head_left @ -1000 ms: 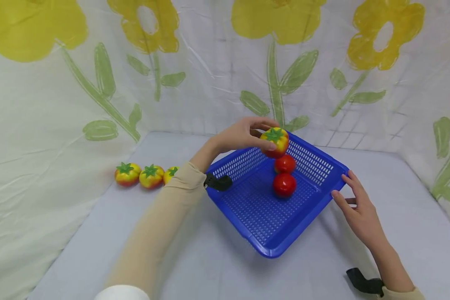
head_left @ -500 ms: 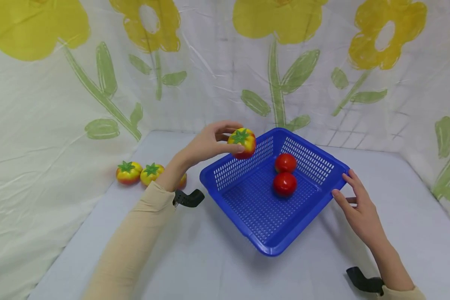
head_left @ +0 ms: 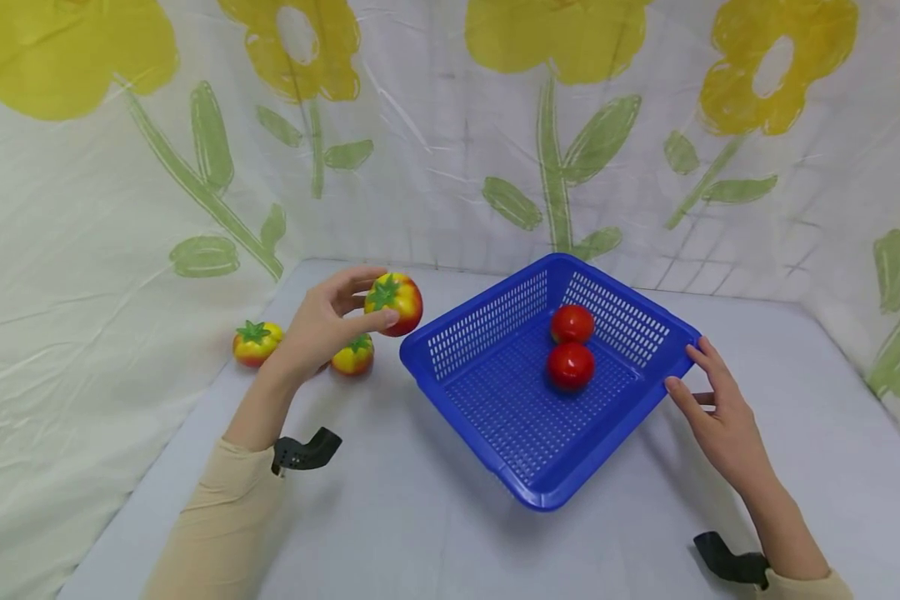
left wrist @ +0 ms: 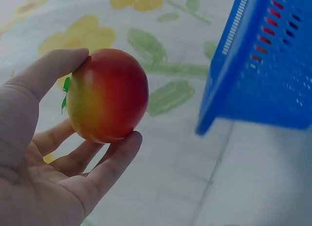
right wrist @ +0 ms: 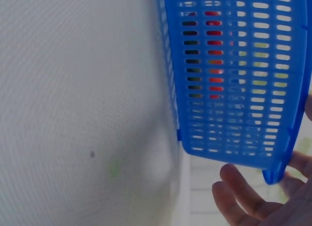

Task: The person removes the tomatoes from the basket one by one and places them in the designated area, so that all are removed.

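In the head view my left hand (head_left: 328,323) holds a yellow-and-red tomato (head_left: 405,310) with a green leafy top, above the table just left of the blue basket's (head_left: 480,446) left corner. The left wrist view shows the thumb on one side of this tomato (left wrist: 109,94) and the fingers under the other. My right hand (head_left: 727,429) grips the basket's right corner, thumb and fingers at the rim; the right wrist view has fingers (right wrist: 239,192) below that corner. Inside the basket lie two glossy red tomatoes (head_left: 571,367), close together, toward its far corner.
At the left, yellow-and-red tomatoes (head_left: 352,356) rest on the pale table (head_left: 390,533); another tomato (head_left: 255,343) lies by its left edge. My left hand hides part of this row. A flower-printed sheet (head_left: 420,167) hangs behind and at the sides.
My left hand has carried the tomato leftward from over the basket to outside its left corner. The basket's left rim has come into full view. My right hand stays at the basket's corner.
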Available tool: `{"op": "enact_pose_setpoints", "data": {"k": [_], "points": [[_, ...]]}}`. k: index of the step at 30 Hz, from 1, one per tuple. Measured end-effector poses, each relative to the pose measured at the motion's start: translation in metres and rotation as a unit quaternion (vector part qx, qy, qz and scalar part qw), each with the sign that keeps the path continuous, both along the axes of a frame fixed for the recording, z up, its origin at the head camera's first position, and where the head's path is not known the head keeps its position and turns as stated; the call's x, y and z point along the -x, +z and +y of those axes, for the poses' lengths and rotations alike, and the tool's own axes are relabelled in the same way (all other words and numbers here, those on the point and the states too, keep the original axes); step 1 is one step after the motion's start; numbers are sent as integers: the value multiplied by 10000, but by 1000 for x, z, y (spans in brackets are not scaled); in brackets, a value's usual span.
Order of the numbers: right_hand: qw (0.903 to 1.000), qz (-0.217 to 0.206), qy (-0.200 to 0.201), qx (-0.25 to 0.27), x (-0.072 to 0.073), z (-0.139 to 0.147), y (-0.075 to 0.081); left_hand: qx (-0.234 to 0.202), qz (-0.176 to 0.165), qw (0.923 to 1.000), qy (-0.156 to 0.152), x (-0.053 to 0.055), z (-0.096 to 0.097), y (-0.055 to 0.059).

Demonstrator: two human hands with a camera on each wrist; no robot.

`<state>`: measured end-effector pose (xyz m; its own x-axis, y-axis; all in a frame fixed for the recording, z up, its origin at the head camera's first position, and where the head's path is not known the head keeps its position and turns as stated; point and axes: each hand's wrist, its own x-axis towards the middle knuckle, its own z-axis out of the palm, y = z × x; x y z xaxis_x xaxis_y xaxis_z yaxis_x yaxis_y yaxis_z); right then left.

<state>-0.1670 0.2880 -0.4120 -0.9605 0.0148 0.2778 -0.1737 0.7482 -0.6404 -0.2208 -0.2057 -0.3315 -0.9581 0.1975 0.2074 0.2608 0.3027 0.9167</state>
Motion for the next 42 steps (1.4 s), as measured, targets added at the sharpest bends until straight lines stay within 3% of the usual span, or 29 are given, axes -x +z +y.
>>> {"op": "enact_pose_setpoints", "data": {"k": [5, 9, 16, 23, 31, 42], "points": [[10000, -31, 3, -13, 0, 0, 0, 200, -432, 9979, 446, -16, -27, -15], [10000, -18, 16, 23, -1, -1, 1, 148, -633, 9960, 616, -24, -49, -30], [10000, 7, 43, -10, 0, 0, -1, 246, -909, 9941, 535, -34, -80, -56], [10000, 17, 45, 23, 0, 0, -2, 428, -1199, 9916, 227, -35, -94, -79], [10000, 12, 61, 21, -1, 0, -1, 616, -1552, 9860, 15, -35, -95, -88], [9999, 41, 101, 90, -2, -1, 0, 648, -1696, 9834, -16, -35, -96, -92]]}}
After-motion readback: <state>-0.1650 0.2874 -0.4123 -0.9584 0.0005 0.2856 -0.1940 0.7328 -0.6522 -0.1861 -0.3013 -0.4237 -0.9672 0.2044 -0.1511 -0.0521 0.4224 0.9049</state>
